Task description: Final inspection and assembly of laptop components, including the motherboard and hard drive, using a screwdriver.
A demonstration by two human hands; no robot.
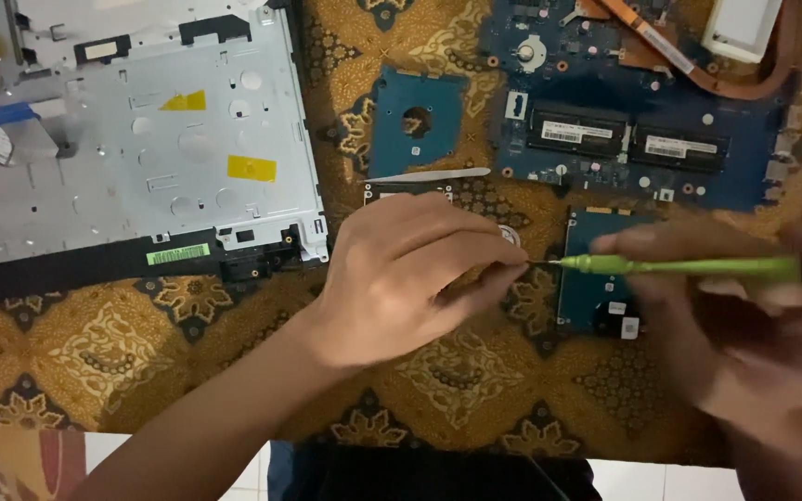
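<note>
My right hand (754, 325) grips a slim green screwdriver (689, 266) that lies level and points left. Its tip meets the fingertips of my left hand (410, 274), which pinch something too small to make out. Both hands hover over a patterned brown and gold cloth (141, 343). Below the screwdriver lies a blue hard drive circuit board (591, 297), partly hidden by my right hand. A second blue drive board (415, 121) lies further back, with a thin white pry tool (429, 174) in front of it.
A silver laptop chassis (169, 139) with yellow stickers fills the far left. A blue motherboard (642, 130) with two memory sticks lies at the far right, with a copper heat pipe (661, 46) and a white block (740, 23) behind it. White floor tiles show beyond the cloth's near edge.
</note>
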